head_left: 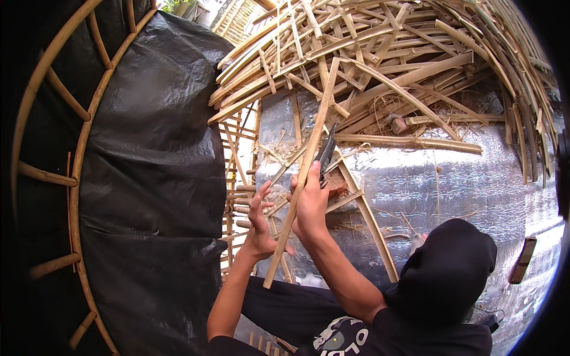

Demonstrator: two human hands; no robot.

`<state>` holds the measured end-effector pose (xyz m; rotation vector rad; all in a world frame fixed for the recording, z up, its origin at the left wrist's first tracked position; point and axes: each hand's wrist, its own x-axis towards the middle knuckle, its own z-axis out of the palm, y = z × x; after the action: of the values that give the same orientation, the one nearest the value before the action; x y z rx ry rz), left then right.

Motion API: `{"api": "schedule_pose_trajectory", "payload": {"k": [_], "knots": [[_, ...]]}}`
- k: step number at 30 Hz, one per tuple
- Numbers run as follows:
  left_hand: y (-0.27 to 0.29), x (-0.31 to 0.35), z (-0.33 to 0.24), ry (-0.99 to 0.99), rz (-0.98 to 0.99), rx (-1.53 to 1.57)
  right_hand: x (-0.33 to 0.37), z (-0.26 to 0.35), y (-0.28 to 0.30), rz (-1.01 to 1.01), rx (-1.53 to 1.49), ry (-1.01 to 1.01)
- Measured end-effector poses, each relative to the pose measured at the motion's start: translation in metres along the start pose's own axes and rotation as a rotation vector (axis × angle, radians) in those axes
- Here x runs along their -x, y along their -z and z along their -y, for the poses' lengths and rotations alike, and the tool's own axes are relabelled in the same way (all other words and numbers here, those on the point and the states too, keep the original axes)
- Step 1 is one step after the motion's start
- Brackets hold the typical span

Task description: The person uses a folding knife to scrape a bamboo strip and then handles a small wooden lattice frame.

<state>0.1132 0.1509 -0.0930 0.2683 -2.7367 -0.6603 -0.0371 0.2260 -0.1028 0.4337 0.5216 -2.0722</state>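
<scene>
A long, flat bamboo strip [314,148] slants across the middle, its lower end near my lap. My right hand [310,204] is closed around it near mid-length. Against the strip, at the same hand, is a dark tool [325,155] with a pointed tip; its exact kind is unclear, and my fingers partly hide it. Beside the strip's lower part my left hand [259,228] is open, fingers spread and raised, the thumb reaching behind the strip. Below the hands, a frame of bamboo sticks [373,228] stands over a reddish-brown block [336,183].
A large heap of split bamboo [392,65] lies at the far side. Silvery sheeting [439,190] covers the ground. Black plastic sheeting [154,136] and a bamboo rail [83,154] stand on the left. A rounded black-cloth shape [448,273] is close on the right.
</scene>
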Motion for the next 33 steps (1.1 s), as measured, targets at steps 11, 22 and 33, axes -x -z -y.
{"api": "schedule_pose_trajectory", "payload": {"k": [11,22,33], "knots": [[0.007,-0.106,-0.077,-0.154,-0.998,0.778,-0.017,-0.002,0.011,0.183,0.060,-0.038],[0.112,-0.138,-0.052,0.194,-1.105,0.840,-0.019,0.033,0.049,0.009,0.297,0.093],[0.129,-0.141,-0.079,0.215,-1.009,0.506,0.026,0.046,0.022,0.047,0.377,0.160]]}}
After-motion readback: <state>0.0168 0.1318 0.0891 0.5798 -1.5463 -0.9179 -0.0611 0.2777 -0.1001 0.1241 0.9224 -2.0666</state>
